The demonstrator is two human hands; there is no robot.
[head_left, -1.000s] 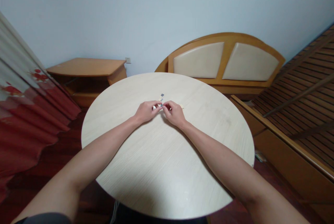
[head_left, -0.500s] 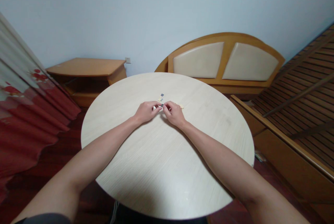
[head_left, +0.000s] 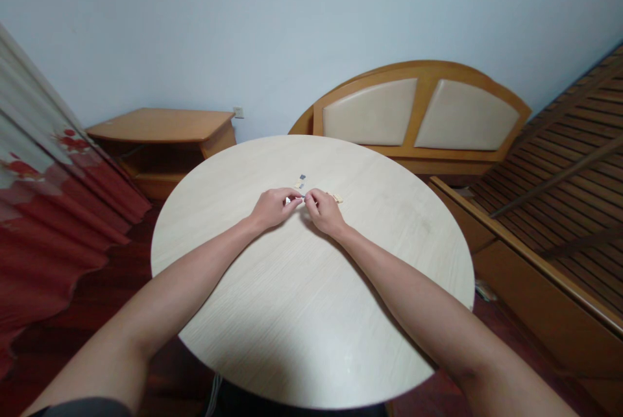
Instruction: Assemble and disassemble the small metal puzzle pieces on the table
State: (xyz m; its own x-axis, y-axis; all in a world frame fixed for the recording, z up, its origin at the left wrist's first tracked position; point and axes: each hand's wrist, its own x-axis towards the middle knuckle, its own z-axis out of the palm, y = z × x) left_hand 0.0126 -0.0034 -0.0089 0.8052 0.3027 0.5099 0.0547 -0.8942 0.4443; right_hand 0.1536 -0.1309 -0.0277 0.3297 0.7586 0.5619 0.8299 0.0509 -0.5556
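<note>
Both my hands rest near the middle of a round pale wooden table (head_left: 302, 313). My left hand (head_left: 272, 207) and my right hand (head_left: 325, 213) meet fingertip to fingertip, each pinched on a tiny piece (head_left: 300, 197) too small to name. A few small dark and pale pieces (head_left: 301, 179) lie on the table just beyond my fingers. A small tan piece (head_left: 337, 198) lies just right of my right hand.
A low wooden side table (head_left: 160, 128) stands at the back left against the wall. A wooden headboard with cream pads (head_left: 418, 112) leans behind the table. Slatted bed frames (head_left: 559, 190) stand at the right. A red and white curtain (head_left: 43, 209) hangs at the left.
My hands have stayed together at the same spot. My right hand has shifted slightly left, so the tan piece beside it shows more.
</note>
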